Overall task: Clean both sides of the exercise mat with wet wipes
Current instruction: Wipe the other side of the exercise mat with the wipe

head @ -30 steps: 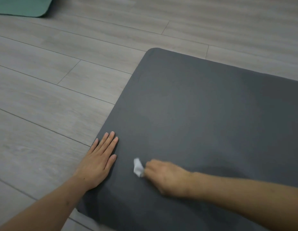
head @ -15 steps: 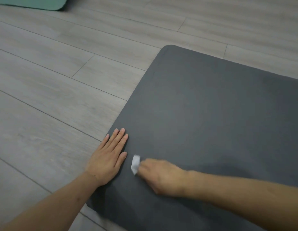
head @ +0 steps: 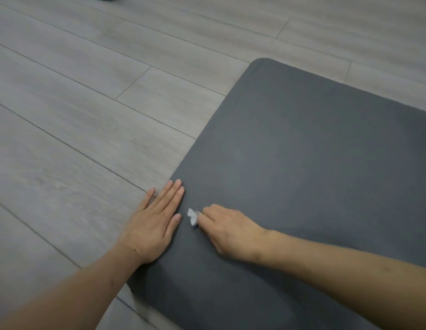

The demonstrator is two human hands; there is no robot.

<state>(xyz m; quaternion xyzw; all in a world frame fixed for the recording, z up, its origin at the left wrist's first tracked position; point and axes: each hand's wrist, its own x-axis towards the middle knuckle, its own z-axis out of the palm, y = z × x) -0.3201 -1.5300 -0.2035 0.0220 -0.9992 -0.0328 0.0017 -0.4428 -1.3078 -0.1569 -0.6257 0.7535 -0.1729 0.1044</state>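
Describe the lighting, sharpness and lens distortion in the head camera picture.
Head view: dim, even light with no glare; soft shadows under the left hand and right hand on the dark grey mat; the white wipe and floor planks look slightly soft; the floor seams fan outward and the mat edge looks slightly bowed, suggesting a wide-angle lens.

Exercise mat [head: 314,163] lies flat on floor [head: 88,115], its left edge running near to far. Left hand [head: 154,225] flat across that left edge, near corner end. Right hand [head: 228,232] just right of it on mat, wipe [head: 192,216] between the two hands.
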